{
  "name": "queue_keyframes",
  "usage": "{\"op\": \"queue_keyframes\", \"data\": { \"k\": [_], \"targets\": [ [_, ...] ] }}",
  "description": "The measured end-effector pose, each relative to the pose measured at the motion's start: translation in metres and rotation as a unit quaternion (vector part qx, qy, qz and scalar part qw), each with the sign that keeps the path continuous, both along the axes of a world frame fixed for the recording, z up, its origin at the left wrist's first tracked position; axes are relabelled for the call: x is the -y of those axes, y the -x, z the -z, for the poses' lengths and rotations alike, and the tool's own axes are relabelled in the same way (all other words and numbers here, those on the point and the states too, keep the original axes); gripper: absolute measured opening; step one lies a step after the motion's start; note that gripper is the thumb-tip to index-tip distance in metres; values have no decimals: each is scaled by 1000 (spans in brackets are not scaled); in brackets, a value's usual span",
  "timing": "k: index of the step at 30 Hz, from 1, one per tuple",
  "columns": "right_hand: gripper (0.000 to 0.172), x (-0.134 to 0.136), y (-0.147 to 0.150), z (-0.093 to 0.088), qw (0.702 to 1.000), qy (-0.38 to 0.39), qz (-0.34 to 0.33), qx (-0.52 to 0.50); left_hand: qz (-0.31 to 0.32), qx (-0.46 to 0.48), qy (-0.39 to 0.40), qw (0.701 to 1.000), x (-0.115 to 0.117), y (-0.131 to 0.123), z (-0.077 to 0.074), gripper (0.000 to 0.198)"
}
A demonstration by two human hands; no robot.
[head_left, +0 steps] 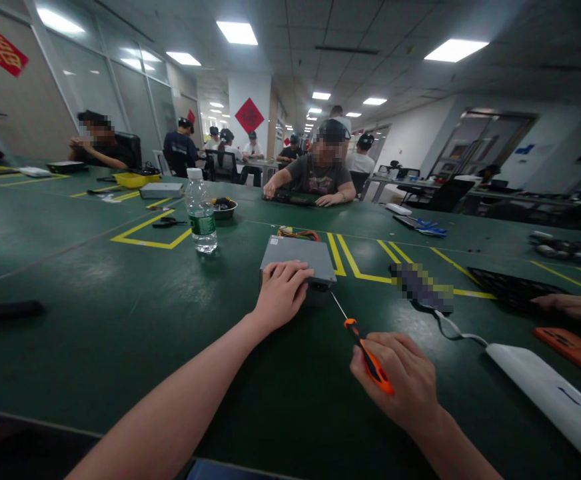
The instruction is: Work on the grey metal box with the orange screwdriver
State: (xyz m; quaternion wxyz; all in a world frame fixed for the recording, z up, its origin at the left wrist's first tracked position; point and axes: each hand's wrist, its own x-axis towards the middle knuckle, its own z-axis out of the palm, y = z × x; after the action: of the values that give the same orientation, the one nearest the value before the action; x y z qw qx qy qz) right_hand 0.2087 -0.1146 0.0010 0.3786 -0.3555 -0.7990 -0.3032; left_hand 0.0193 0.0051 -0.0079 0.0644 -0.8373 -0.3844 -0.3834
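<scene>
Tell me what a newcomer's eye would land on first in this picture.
Probably the orange-and-black screwdriver in the right hand, its tip by the near right corner of the grey box, on which the left hand rests. Next, perhaps, the clear bottle standing left of the box, then the red diamond on the pillar at the back.

Right fingers seemingly curled tight
</scene>
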Motion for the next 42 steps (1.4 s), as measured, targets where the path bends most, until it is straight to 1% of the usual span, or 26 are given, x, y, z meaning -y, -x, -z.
{"op": "queue_keyframes", "data": {
  "k": [2, 4, 6, 8, 9, 13, 15, 18, 20, 22, 24, 28, 30, 32, 35, 38, 40, 42],
  "targets": [
    [5, 0, 0, 1, 1000, -5, 14, -6, 1, 2, -1, 1000, 0, 0, 0, 25],
    [8, 1, 2, 2, 1000, -12, 21, 7, 1, 4, -3, 1000, -1, 0, 1, 25],
    [9, 2, 4, 4, 999, -7, 13, 34, 0, 5, -4, 1000, 0, 0, 1, 25],
    [4, 4, 6, 5, 998, 9, 4, 57, -2, 4, -7, 1000, 0, 0, 1, 26],
    [5, 5, 7, 5, 998, 18, 1, 59, -2, 4, -7, 1000, 0, -1, 1, 26],
    [25, 10, 7, 3, 997, 56, -19, 59, 4, 6, -8, 1000, 0, 0, 1, 25],
    [29, 11, 5, 2, 995, 61, -28, 70, 6, 7, -7, 1000, -1, 0, 1, 25],
    [30, 10, 4, 3, 996, 42, -34, 67, 4, 11, -10, 1000, -1, -1, 2, 25],
    [29, 8, 4, 5, 998, 36, -46, 35, 3, 13, -11, 1000, -1, -2, 2, 25],
    [24, 6, 4, 6, 997, 46, -66, 3, 5, 12, -9, 1000, -1, -2, 2, 25],
    [22, 6, 4, 7, 995, 62, -79, 8, 7, 10, -7, 1000, -1, -2, 2, 25],
    [15, 9, 5, 4, 992, 88, -80, 40, 7, 8, -4, 1000, -2, 0, 1, 26],
    [27, 11, 6, 2, 989, 109, -90, 44, 8, 8, -3, 1000, -1, 0, 1, 25],
    [32, 11, 6, 2, 986, 121, -96, 55, 8, 9, -4, 1000, -1, 0, 0, 25],
    [30, 8, 6, 6, 988, 103, -102, 50, 6, 12, -7, 1000, 0, 0, 0, 25],
    [22, 6, 6, 9, 991, 74, -112, -6, 3, 10, -8, 1000, 0, -1, -1, 26],
    [19, 6, 6, 10, 990, 74, -111, -33, 0, 9, -10, 1000, 1, -1, -1, 26],
    [18, 7, 6, 8, 991, 84, -99, -22, -1, 8, -13, 1000, 1, -1, -1, 26]
  ]
}}
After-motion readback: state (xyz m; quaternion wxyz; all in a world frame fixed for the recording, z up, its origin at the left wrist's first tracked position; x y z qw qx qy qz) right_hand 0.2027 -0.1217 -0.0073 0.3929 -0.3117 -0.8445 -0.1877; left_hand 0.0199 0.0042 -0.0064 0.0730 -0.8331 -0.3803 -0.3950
